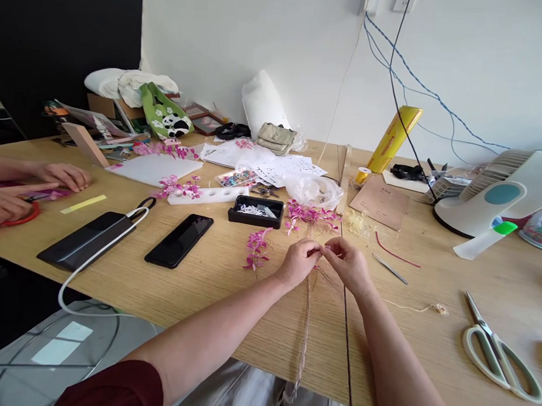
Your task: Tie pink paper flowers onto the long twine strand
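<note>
Left hand (301, 259) and right hand (347, 264) pinched, fingertips nearly meeting; what they held was indiscernible | long tan twisted cord (306, 326) ran beneath them, nearside right of black rectangular tray (255, 220) | pink-petalled flower sprig (256, 249) lay nearside of tray

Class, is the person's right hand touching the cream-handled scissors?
Apart: the head view plainly shows wooden tabletop between the right hand and the cream-handled scissors.

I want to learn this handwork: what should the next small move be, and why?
Perhaps the right hand should gather the loose strands against the cord: they splay out beside it, and the left hand seems near enough to steady it.
</note>
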A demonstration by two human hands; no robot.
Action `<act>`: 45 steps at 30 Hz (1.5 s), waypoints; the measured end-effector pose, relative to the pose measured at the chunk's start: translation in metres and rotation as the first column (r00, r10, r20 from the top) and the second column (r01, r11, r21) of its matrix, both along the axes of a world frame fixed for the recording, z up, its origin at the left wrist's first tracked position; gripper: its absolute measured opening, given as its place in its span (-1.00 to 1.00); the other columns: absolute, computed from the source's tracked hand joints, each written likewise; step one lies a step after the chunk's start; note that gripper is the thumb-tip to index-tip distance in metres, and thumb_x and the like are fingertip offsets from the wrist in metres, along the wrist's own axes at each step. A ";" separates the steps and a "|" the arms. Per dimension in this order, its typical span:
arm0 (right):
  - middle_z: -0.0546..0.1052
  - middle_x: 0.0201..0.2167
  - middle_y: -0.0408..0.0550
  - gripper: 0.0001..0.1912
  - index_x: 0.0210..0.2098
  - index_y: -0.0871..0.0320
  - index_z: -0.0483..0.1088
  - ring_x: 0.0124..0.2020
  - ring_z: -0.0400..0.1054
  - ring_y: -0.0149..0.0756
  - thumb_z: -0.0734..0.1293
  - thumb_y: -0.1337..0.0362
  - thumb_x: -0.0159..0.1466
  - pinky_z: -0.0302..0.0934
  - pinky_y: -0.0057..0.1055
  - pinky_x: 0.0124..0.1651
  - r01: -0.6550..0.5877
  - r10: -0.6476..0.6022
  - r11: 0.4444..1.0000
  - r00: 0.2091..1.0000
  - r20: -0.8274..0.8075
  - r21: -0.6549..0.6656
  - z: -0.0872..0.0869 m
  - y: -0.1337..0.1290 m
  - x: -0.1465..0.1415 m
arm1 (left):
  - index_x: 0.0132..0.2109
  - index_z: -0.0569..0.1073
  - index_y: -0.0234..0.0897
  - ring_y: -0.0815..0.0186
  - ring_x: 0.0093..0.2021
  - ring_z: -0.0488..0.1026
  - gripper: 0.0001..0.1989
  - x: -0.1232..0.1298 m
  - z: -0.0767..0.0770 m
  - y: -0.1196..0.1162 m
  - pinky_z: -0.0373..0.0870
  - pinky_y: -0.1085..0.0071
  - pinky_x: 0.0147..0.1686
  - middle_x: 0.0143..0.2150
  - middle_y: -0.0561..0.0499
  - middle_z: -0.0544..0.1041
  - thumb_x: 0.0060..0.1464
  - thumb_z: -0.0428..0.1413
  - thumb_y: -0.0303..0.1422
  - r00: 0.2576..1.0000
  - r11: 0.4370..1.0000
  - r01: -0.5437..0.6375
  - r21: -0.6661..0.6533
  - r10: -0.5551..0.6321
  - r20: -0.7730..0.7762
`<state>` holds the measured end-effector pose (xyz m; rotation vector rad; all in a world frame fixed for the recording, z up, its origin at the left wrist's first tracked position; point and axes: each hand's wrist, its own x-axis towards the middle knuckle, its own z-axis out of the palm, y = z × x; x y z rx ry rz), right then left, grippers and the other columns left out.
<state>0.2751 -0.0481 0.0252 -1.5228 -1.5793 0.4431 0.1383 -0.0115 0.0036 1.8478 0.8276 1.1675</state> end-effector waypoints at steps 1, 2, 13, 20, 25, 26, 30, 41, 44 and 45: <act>0.40 -0.60 -0.15 -0.80 -0.48 0.14 0.33 -0.56 0.24 -0.40 0.29 0.13 0.11 0.10 -0.47 -0.50 0.011 -0.011 1.000 1.000 0.002 -0.007 -0.003 0.001 0.000 | -0.42 0.48 -0.35 0.39 -0.42 0.32 -0.89 0.000 0.000 0.000 0.23 0.47 -0.37 -0.48 0.01 0.41 -0.01 0.05 -0.49 1.000 1.000 -0.002 0.009 0.002 -0.011; 0.38 -0.61 -0.16 -0.80 -0.51 0.14 0.33 -0.57 0.23 -0.40 0.28 0.14 0.11 0.08 -0.47 -0.50 0.020 -0.020 1.000 1.000 -0.001 -0.009 -0.006 0.002 0.000 | -0.42 0.48 -0.35 0.39 -0.42 0.32 -0.89 0.000 0.000 0.000 0.23 0.47 -0.37 -0.48 0.01 0.41 -0.01 0.05 -0.50 1.000 1.000 -0.003 0.007 0.003 -0.016; 0.34 -0.67 -0.19 -0.83 -0.53 0.14 0.31 -0.59 0.21 -0.40 0.25 0.20 0.11 0.07 -0.46 -0.46 0.141 -0.140 0.990 0.989 -0.055 0.022 -0.001 0.001 0.002 | -0.42 0.48 -0.36 0.39 -0.42 0.34 -0.89 0.000 0.003 -0.001 0.26 0.49 -0.40 -0.45 0.01 0.44 -0.02 0.07 -0.45 0.999 0.994 0.031 -0.101 -0.028 0.036; 0.34 -0.67 -0.20 -0.86 -0.51 0.14 0.33 -0.59 0.24 -0.40 0.29 0.19 0.08 0.14 -0.42 -0.45 0.307 -0.285 0.948 0.936 -0.208 0.081 -0.001 0.004 0.025 | -0.43 0.46 -0.36 0.38 -0.40 0.35 -0.90 0.002 -0.003 0.002 0.25 0.48 -0.36 -0.46 0.01 0.45 -0.04 0.07 -0.43 0.997 0.988 0.052 -0.149 -0.042 0.071; 0.41 -0.61 -0.17 -0.87 -0.50 0.14 0.32 -0.52 0.33 -0.38 0.35 0.24 0.04 0.22 -0.41 -0.40 0.300 -0.229 0.950 0.861 -0.454 0.090 0.009 0.000 0.038 | -0.40 0.44 -0.36 0.44 -0.49 0.28 -0.90 0.000 -0.007 0.009 0.19 0.50 -0.44 -0.54 0.07 0.38 -0.08 0.08 -0.40 0.979 0.959 0.035 -0.282 0.024 0.204; 0.42 -0.60 -0.16 -0.87 -0.51 0.15 0.32 -0.52 0.33 -0.38 0.36 0.24 0.03 0.22 -0.42 -0.40 0.244 -0.182 0.967 0.864 -0.469 0.073 0.011 -0.001 0.037 | -0.39 0.42 -0.36 0.46 -0.52 0.26 -0.89 -0.001 -0.007 0.009 0.18 0.51 -0.47 -0.56 0.09 0.35 -0.07 0.08 -0.38 0.963 0.943 0.063 -0.328 0.028 0.267; 0.43 -0.61 -0.15 -0.84 -0.52 0.16 0.34 -0.55 0.30 -0.44 0.39 0.23 0.01 0.19 -0.46 -0.43 0.020 -0.026 1.000 0.845 -0.534 -0.017 0.014 -0.003 0.029 | -0.38 0.40 -0.37 0.49 -0.54 0.26 -0.83 -0.001 -0.001 0.006 0.18 0.52 -0.49 -0.56 0.09 0.34 -0.09 0.11 -0.33 0.875 0.847 0.242 -0.473 0.019 0.483; 0.40 -0.57 -0.17 -0.86 -0.48 0.14 0.44 -0.54 0.20 -0.47 0.41 0.20 0.03 0.11 -0.47 -0.44 -0.122 0.072 0.992 0.810 -0.582 -0.046 0.005 -0.002 0.023 | -0.27 0.46 -0.40 0.48 -0.47 0.29 -0.77 -0.004 0.011 -0.009 0.16 0.50 -0.45 -0.43 0.01 0.40 -0.06 0.13 -0.31 0.800 0.711 0.502 -0.493 -0.166 0.576; 0.39 -0.58 -0.18 -0.88 -0.48 0.13 0.45 -0.55 0.19 -0.47 0.41 0.21 0.03 0.09 -0.47 -0.45 -0.137 0.092 0.990 0.813 -0.575 -0.035 0.003 -0.001 0.020 | -0.26 0.47 -0.40 0.47 -0.43 0.31 -0.76 -0.005 0.009 -0.009 0.18 0.50 -0.41 -0.41 -0.01 0.41 -0.03 0.12 -0.29 0.769 0.686 0.544 -0.484 -0.177 0.614; 0.39 -0.57 -0.18 -0.88 -0.47 0.12 0.45 -0.55 0.19 -0.47 0.41 0.21 0.03 0.09 -0.47 -0.45 -0.144 0.099 0.989 0.813 -0.574 -0.033 0.002 -0.001 0.020 | -0.25 0.47 -0.40 0.47 -0.43 0.32 -0.76 -0.005 0.008 -0.008 0.18 0.49 -0.40 -0.40 -0.01 0.41 -0.02 0.12 -0.28 0.762 0.679 0.553 -0.484 -0.176 0.623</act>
